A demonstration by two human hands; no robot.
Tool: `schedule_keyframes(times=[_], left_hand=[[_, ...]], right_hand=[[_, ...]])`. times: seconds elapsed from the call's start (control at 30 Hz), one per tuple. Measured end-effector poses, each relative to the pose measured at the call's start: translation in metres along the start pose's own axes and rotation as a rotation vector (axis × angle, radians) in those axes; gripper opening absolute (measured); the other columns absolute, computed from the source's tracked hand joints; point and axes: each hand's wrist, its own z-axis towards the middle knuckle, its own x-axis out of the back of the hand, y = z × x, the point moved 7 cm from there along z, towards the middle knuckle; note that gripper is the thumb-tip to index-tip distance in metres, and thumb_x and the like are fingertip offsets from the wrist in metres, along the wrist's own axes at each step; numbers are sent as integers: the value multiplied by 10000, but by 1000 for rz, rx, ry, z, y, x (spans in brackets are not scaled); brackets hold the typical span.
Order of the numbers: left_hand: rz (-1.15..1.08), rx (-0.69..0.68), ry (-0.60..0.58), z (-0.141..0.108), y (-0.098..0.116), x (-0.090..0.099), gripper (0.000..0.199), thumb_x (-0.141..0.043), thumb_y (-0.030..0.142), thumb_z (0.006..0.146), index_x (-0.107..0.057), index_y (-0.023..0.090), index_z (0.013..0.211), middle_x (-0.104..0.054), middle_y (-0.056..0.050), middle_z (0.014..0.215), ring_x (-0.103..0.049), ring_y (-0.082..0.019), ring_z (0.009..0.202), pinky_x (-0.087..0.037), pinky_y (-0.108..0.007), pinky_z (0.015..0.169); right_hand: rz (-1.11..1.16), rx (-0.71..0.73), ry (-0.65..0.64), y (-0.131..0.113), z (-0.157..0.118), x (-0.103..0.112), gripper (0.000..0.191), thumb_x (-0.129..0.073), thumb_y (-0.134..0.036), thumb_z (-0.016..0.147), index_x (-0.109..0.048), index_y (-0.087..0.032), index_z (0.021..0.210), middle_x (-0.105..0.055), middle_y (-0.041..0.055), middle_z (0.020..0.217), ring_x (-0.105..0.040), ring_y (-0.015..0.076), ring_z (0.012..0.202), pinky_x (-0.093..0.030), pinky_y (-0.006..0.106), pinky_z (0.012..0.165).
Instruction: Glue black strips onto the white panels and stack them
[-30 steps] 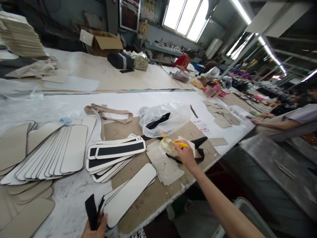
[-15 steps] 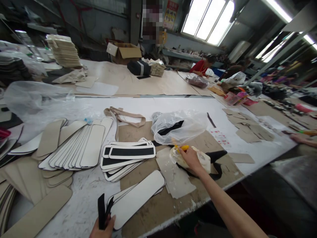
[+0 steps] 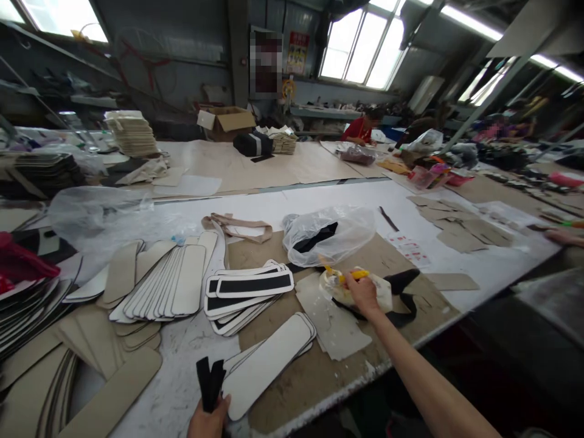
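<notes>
At bottom, left of centre, black strips [image 3: 204,377] are pinched in the left hand [image 3: 208,418]; beside it, the white panel [image 3: 269,368] is slanted lengthwise up-right, toward the right hand [image 3: 364,294], wrapped round a yellow-handled brush [image 3: 360,275].

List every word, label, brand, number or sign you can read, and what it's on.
None legible.
Red and yellow poster on the back wall: looks like lettering across the top, too small and blurred to read.
Sheet with red marks on the table: too small to tell if they are text.
White pieces by the left hand: no text visible.
</notes>
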Motion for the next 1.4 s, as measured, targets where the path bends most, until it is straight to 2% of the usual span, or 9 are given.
schedule_keyframes(times=[0.07,0.17,0.27,0.37,0.53,0.7,1.1,1.23,1.4], left_hand=[[-110,-20,-20,-1,2,0,217,-566,389,571,-497,184,589,-480,28,421,-475,-161,459,-373,-291,514],[-267,-2,-29,-5,4,2,222,-600,343,544,-517,156,632,-504,26,456,-457,-128,450,-360,-265,492],[-358,31,-59,-7,4,1,238,-621,307,522,-548,122,653,-504,22,439,-449,-115,426,-346,-251,469],[-380,50,-80,-4,0,2,234,-618,282,534,-572,102,676,-518,13,433,-460,-110,429,-348,-241,473],[-410,59,-112,1,-11,-1,227,-621,259,541,-589,97,697,-530,14,440,-476,-108,441,-365,-231,485],[-428,70,-79,2,-17,-2,202,-621,240,540,-595,101,684,-529,20,436,-468,-103,431,-358,-225,476],[-409,90,-17,-3,-17,-1,261,-655,327,515,-631,92,626,-582,-15,510,-517,-141,526,-387,-263,544],[-398,72,-20,-5,-15,0,230,-651,325,526,-619,100,562,-611,-47,567,-544,-164,591,-399,-274,570],[-369,68,-14,-4,-18,-2,267,-666,363,511,-605,103,519,-616,-63,570,-547,-174,593,-406,-282,583]], right_hand=[[80,-91,-4,11,-12,4,302,-478,-418,680,-603,-159,587,-599,66,495,-592,226,581,-455,338,589],[440,-215,-67,15,-53,-4,249,-580,-405,651,-594,-176,748,-623,30,563,-605,206,574,-499,334,564],[655,-209,-311,-14,-116,-33,307,-636,-401,650,-565,-184,856,-635,16,658,-611,181,585,-522,328,613],[639,-146,-624,-56,-189,-70,275,-624,-406,678,-573,-180,826,-628,28,702,-614,174,608,-517,307,622],[661,-61,-816,-89,-256,-116,284,-573,-442,713,-560,-174,805,-605,23,702,-603,164,585,-502,295,586],[499,92,-738,-75,-253,-124,278,-522,-439,750,-563,-168,798,-596,41,723,-582,163,608,-479,291,594],[44,559,-177,-60,-179,-46,168,-442,-276,824,-574,-174,845,-574,64,819,-540,162,798,-437,306,769],[-75,684,-191,-60,-189,-50,164,-425,-214,833,-569,-182,905,-563,77,857,-538,166,829,-444,297,768],[-92,770,-410,-71,-237,-77,187,-404,-149,830,-582,-182,876,-564,85,845,-532,175,837,-442,292,749]])
